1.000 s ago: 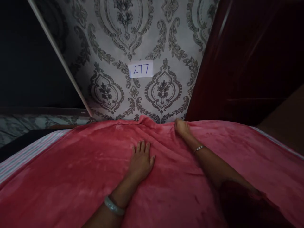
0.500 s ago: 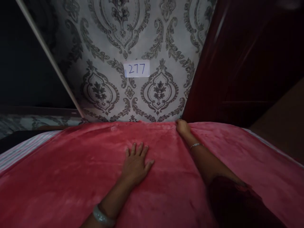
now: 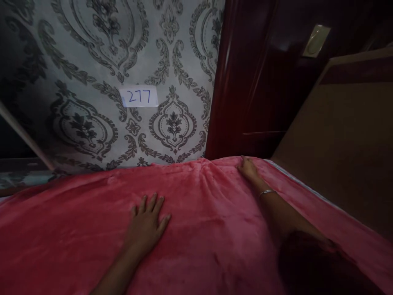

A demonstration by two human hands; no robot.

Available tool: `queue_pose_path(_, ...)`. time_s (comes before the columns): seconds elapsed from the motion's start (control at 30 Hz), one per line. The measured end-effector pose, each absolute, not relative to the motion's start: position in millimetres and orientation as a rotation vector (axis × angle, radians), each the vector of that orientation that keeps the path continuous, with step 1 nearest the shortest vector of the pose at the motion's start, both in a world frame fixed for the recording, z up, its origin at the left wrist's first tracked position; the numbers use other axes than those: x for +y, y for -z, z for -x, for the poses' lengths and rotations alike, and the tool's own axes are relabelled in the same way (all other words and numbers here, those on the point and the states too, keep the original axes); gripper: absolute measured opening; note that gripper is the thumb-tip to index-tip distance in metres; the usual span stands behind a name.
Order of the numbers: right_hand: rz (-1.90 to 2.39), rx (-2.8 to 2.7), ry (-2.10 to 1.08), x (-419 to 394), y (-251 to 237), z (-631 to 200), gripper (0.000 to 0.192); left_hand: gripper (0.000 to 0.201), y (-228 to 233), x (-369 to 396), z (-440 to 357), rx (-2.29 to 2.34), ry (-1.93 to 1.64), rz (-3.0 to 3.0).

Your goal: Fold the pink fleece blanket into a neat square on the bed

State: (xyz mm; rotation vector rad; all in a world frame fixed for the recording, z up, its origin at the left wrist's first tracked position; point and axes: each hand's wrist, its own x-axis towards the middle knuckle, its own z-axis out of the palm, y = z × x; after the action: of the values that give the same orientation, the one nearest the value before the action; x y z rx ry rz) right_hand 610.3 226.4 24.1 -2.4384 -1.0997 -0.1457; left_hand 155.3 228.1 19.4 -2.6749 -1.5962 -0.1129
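Observation:
A pink-red plush blanket (image 3: 92, 229) is spread out in front of me, reaching up to the wall. My left hand (image 3: 145, 227) lies flat on its middle with the fingers spread. At the blanket's far edge, to the right, my right hand (image 3: 248, 169) is closed on the cloth; its fingertips are partly hidden. A bracelet (image 3: 266, 191) circles my right wrist. Between the two hands, folds run through the blanket from a bunched spot at the far edge.
Patterned wallpaper (image 3: 181, 73) rises behind the blanket, with a white label (image 3: 139, 96) reading 277. To its right stand a dark red glossy wood panel (image 3: 245, 90) and a brown board (image 3: 344, 131). A pale strip (image 3: 301, 176) shows along the blanket's right side.
The view has turned to the right. My right hand has shifted right along the far edge, and folds now show left of it. My left hand still lies flat on the blanket.

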Motion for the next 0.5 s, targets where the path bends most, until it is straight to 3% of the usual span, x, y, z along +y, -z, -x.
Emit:
queue_pose_path(0.07, 2.471, -1.178, 0.110, 234, -19, -612, 0.066, 0.063, -19, 229, -155, -1.595, 0.115, 2.675)
queue_pose_path(0.23, 2.505, -1.156, 0.123, 249, -25, -617, 0.038, 0.063, -18, 231, -155, -1.600, 0.101, 2.677)
queue_pose_path(0.5, 2.475, -0.892, 0.270, 259, -35, -650, 0.046, 0.064, -11, 233, -152, -1.600, 0.119, 2.679)
